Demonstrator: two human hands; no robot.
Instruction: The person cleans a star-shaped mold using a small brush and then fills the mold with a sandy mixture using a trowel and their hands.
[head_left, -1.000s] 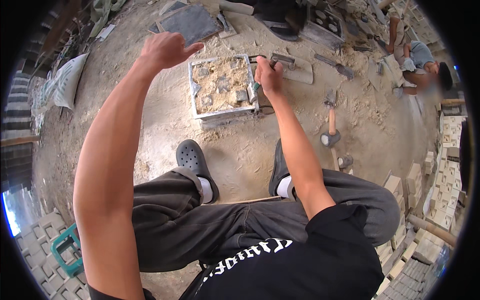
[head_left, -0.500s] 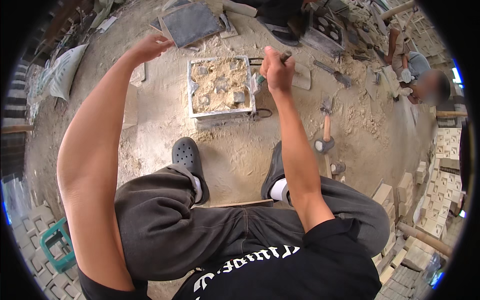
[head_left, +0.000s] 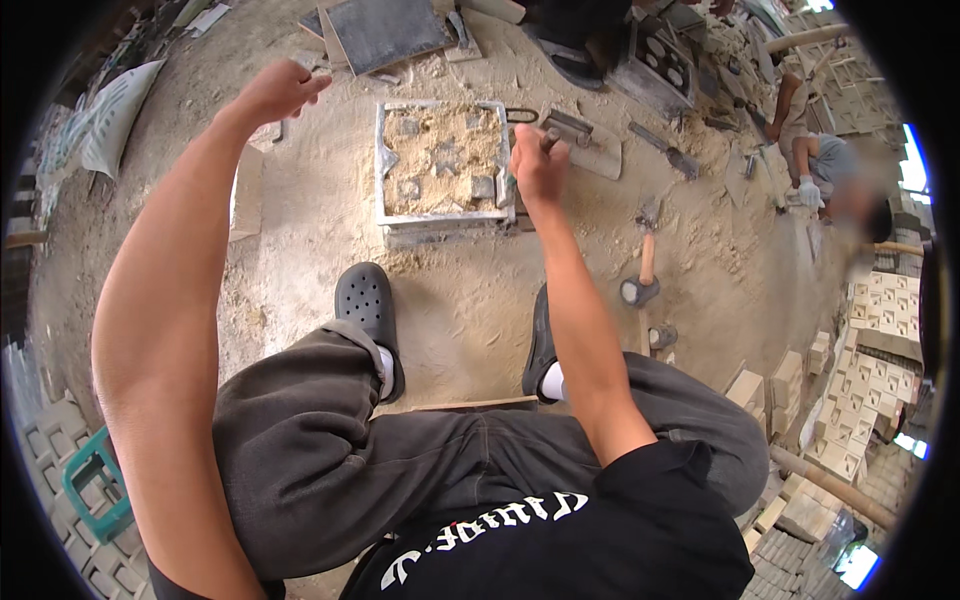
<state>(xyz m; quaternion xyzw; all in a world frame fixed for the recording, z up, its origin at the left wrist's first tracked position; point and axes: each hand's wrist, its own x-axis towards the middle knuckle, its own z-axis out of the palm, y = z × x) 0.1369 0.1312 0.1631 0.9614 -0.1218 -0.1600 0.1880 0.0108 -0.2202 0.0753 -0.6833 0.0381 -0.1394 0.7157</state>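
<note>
Right hand (head_left: 537,160) fisted round a thin metal tool beside the sand-packed square metal mould (head_left: 443,162), likely heavy, rigid, best gripped by its rim; left hand (head_left: 280,90) loosely curled, empty.

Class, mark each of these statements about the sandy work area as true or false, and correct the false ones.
1. The right hand grips a tool beside the square metal mould. True.
2. The mould is empty. False: sandy mix fills it.
3. The left hand is raised, holding nothing. True.
4. A hammer lies left of the mould. False: it lies on the sand to the right.
5. The person's feet are bare. False: they wear dark clogs.
</note>
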